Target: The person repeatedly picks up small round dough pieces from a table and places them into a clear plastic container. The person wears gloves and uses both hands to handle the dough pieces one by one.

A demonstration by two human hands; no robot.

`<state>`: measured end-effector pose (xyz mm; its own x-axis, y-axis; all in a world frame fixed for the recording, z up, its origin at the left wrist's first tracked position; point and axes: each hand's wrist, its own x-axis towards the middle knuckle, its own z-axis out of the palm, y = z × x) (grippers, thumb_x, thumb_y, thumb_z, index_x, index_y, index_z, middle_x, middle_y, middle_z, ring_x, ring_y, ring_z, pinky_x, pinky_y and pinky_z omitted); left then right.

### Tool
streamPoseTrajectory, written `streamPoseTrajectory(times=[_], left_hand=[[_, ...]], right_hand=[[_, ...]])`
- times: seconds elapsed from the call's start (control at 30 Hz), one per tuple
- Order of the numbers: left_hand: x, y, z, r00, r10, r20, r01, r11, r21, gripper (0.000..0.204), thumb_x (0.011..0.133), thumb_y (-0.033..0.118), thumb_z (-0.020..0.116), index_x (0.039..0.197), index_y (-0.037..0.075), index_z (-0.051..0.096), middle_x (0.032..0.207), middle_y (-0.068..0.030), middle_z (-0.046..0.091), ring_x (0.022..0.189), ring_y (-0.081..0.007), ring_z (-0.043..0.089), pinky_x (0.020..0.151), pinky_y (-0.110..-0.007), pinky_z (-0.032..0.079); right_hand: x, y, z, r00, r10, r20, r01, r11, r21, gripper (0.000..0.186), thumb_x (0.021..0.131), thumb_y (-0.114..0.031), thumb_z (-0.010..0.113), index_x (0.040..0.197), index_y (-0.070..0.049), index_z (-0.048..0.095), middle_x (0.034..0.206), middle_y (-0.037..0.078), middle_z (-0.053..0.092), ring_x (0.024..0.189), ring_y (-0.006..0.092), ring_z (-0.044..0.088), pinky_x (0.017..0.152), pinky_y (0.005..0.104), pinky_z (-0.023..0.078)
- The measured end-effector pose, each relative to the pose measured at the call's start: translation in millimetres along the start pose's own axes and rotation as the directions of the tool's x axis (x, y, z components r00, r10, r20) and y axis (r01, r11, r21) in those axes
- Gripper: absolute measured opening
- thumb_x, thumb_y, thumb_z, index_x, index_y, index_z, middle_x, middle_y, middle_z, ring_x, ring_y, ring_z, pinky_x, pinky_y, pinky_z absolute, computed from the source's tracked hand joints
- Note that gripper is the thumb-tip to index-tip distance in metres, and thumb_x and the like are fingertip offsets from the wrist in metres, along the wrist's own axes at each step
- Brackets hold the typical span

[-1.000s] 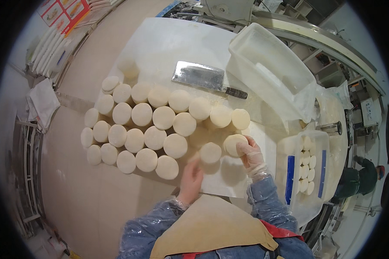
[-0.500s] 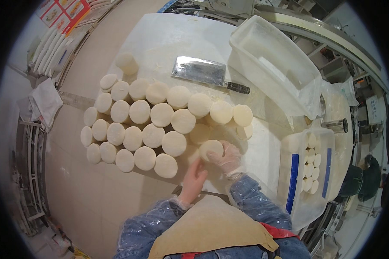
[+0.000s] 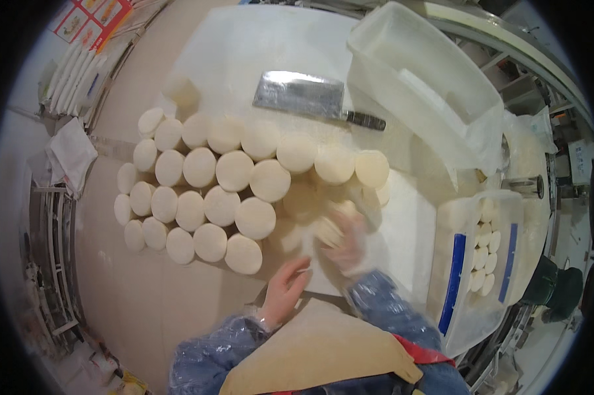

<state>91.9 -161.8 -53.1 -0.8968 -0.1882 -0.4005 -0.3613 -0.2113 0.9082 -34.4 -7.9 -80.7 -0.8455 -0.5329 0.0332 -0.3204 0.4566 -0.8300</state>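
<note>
Gripping dough round (image 3: pixel 328 230), blurred right hand (image 3: pixel 350 243); left hand (image 3: pixel 285 289) fingers loose nr board edge.

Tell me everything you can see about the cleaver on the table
The cleaver lies flat on the pale work surface, beyond the rows of round dough pieces. Its broad rectangular blade looks like dull grey metal, dusted or smeared white. A short dark handle points toward the person's right, ending near the big translucent plastic tub. Neither hand touches it; it rests apart from the dough, with its long edge roughly parallel to the far row.
</note>
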Motion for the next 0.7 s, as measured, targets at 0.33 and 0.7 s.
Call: streamPoseTrajectory(times=[0.33,0.7], left_hand=[[-10.2,0.2,-24.5,0.979,-0.116,-0.167,0.1,0.99,-0.102,0.03,0.09,0.004,0.047,0.12,-0.001,0.051,0.106,-0.011,0.06,0.098,-0.0162,0.057,0.089,-0.029,0.044],[-18.9,9.7,-20.9,0.954,-0.195,-0.227,0.173,0.978,-0.114,0.026,0.091,0.008,0.049,0.114,-0.001,0.055,0.099,-0.0095,0.061,0.089,-0.0139,0.058,0.081,-0.027,0.047]], right_hand=[[-14.6,10.1,3.7,0.965,-0.244,-0.1,0.219,0.952,-0.214,0.054,0.061,-0.011,0.071,0.114,-0.011,0.056,0.116,0.019,0.05,0.101,0.0348,0.052,0.085,0.041,0.043],[-4.2,-24.4,-8.2,0.947,-0.231,-0.224,0.197,0.966,-0.167,0.048,0.063,-0.013,0.073,0.109,-0.011,0.06,0.116,0.016,0.052,0.104,0.0339,0.05,0.087,0.0414,0.042]])
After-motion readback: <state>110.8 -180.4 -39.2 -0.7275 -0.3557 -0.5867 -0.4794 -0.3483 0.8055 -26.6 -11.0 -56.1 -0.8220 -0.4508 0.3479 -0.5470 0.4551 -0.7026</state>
